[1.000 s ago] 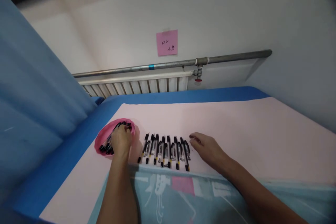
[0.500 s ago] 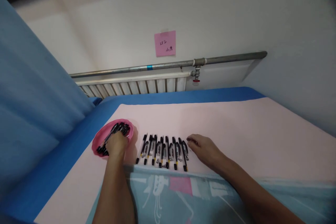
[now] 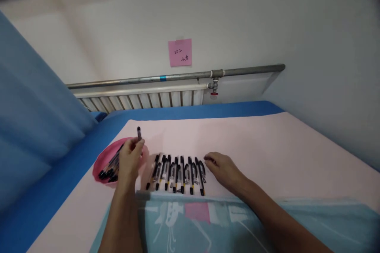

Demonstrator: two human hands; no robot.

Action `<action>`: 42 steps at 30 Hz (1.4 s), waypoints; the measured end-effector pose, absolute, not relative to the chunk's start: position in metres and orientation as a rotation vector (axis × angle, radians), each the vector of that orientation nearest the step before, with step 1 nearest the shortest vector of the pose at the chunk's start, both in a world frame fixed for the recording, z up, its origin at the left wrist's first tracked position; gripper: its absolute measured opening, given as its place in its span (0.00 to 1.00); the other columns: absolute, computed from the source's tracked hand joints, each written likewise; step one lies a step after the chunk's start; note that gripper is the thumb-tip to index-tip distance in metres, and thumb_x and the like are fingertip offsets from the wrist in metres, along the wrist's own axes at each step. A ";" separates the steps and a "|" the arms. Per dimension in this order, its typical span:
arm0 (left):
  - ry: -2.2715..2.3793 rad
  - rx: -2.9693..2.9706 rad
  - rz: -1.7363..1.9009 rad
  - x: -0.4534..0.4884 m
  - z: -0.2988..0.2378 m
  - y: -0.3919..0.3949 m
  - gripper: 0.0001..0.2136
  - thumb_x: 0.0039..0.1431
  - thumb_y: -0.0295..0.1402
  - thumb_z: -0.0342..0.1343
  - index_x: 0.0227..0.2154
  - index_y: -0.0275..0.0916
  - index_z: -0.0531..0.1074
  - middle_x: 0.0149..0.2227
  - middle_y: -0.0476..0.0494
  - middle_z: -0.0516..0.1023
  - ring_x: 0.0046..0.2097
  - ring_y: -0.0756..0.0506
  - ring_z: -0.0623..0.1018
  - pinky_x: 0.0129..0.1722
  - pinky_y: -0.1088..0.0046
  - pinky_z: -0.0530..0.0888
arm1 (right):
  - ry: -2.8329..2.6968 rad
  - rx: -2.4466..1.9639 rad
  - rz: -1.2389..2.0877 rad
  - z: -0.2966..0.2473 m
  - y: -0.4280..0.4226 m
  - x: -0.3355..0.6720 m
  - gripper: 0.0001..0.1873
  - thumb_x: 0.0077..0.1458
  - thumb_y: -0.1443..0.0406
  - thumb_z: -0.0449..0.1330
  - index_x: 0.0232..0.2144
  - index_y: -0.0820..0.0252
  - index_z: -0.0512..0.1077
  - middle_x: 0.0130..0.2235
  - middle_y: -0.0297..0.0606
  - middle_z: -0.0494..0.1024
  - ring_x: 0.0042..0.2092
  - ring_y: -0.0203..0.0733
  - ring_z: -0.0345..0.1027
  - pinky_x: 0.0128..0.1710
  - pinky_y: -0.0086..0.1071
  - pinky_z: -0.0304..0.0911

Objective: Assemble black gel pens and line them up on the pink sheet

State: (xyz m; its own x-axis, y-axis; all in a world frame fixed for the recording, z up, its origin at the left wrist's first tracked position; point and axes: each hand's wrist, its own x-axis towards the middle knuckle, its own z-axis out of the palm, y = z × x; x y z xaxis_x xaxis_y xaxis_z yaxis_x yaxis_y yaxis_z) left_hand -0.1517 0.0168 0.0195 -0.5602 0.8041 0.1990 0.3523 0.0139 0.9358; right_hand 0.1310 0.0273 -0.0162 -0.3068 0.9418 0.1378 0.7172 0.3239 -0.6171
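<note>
My left hand point(image 3: 130, 158) is closed round a black pen point(image 3: 139, 133), whose tip sticks up above the fingers; the hand hovers at the right edge of a pink dish point(image 3: 102, 158) holding several more black pens point(image 3: 109, 166). To the right, a row of several black pens point(image 3: 178, 169) with yellow bands lies side by side on the pink sheet point(image 3: 252, 146). My right hand point(image 3: 221, 167) rests on the sheet at the right end of that row, fingers loosely curled and slightly apart, holding nothing.
A blue mat point(image 3: 190, 110) lies under the pink sheet. A radiator point(image 3: 142, 101) and a metal pipe point(image 3: 178, 75) run along the back wall, with a pink note point(image 3: 179, 52) above. Blue curtain point(image 3: 32, 110) hangs at left. A light blue printed cloth point(image 3: 208, 221) covers the near edge.
My left hand has risen out of the pink dish with one pen in its grip. The right hand stayed at the row's end. The view shifted slightly right.
</note>
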 end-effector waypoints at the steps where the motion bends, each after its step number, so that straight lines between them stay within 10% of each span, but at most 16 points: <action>1: 1.723 1.125 1.613 -0.145 0.019 0.017 0.16 0.46 0.43 0.54 0.32 0.36 0.70 0.28 0.48 0.71 0.28 0.50 0.71 0.30 0.74 0.68 | -2.090 -1.451 0.619 -0.015 0.027 0.131 0.12 0.51 0.66 0.49 0.31 0.61 0.72 0.33 0.41 0.75 0.36 0.41 0.67 0.37 0.33 0.60; 11: 1.003 0.894 1.304 -0.075 0.029 0.001 0.15 0.45 0.40 0.59 0.33 0.36 0.67 0.27 0.51 0.70 0.26 0.52 0.72 0.26 0.75 0.70 | -1.768 -1.259 0.791 -0.007 0.022 0.126 0.07 0.49 0.65 0.54 0.26 0.57 0.72 0.29 0.35 0.74 0.32 0.37 0.66 0.31 0.30 0.61; 17: 0.880 0.904 1.035 -0.028 0.015 -0.012 0.11 0.51 0.40 0.54 0.32 0.37 0.65 0.23 0.55 0.64 0.16 0.59 0.57 0.12 0.85 0.52 | -1.343 -1.163 1.204 0.007 0.013 0.119 0.14 0.52 0.57 0.51 0.29 0.59 0.71 0.24 0.33 0.71 0.19 0.30 0.58 0.16 0.25 0.53; 42: 0.960 0.869 0.906 -0.011 0.006 -0.017 0.12 0.47 0.41 0.57 0.28 0.39 0.64 0.18 0.59 0.60 0.14 0.60 0.54 0.12 0.85 0.48 | -1.084 -1.038 1.315 0.011 0.011 0.112 0.14 0.47 0.56 0.56 0.22 0.62 0.67 0.23 0.33 0.70 0.22 0.31 0.60 0.18 0.25 0.55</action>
